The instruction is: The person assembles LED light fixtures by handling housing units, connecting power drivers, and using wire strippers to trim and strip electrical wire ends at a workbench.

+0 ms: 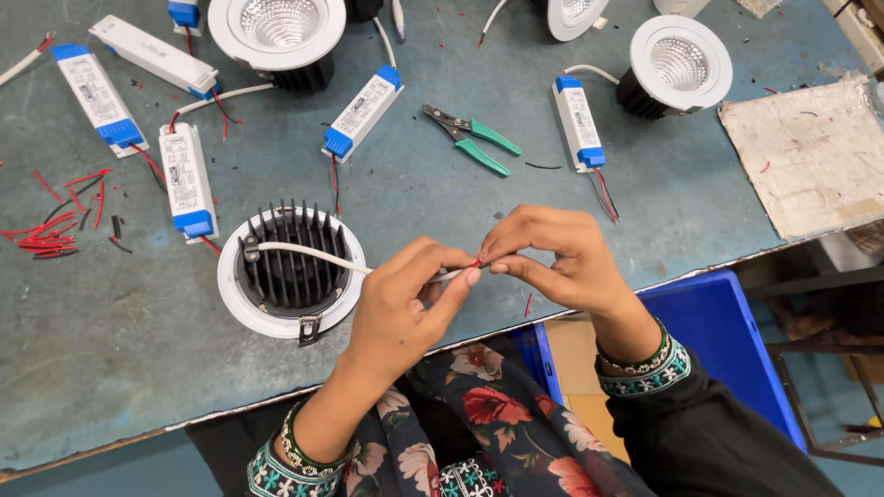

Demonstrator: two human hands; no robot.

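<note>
Both hands meet in the middle of the frame, just above the near edge of the grey-green surface (110,350). The left hand (405,308) pinches a white cable (304,253) between thumb and fingers, and the right hand (552,253) is closed on the cable's tip, where short red wire ends (476,264) show between the fingertips. The cable runs left to a round downlight (290,276) lying face down, its black finned back up inside a white rim, left of centre.

The wire ends look thin; in my judgement a hard twist or pull could snap strands or drag the lamp toward the edge, since the cable hangs taut between lamp and hands. Fingertips so close to bare ends could also get pricked.

Several long white driver boxes with blue end caps lie across the upper half: one at the upper left (97,99), one left of centre (188,181), one at upper centre (363,112), one at upper right (578,122). Each carries a pale printed label, too small to make out. Green-handled pliers (474,140) lie between the last two. Red wire offcuts (51,235) are scattered at the left edge. A worn flat cardboard sheet (810,152) sits at the right, and a blue bin (727,340) stands below the surface at lower right.
</note>
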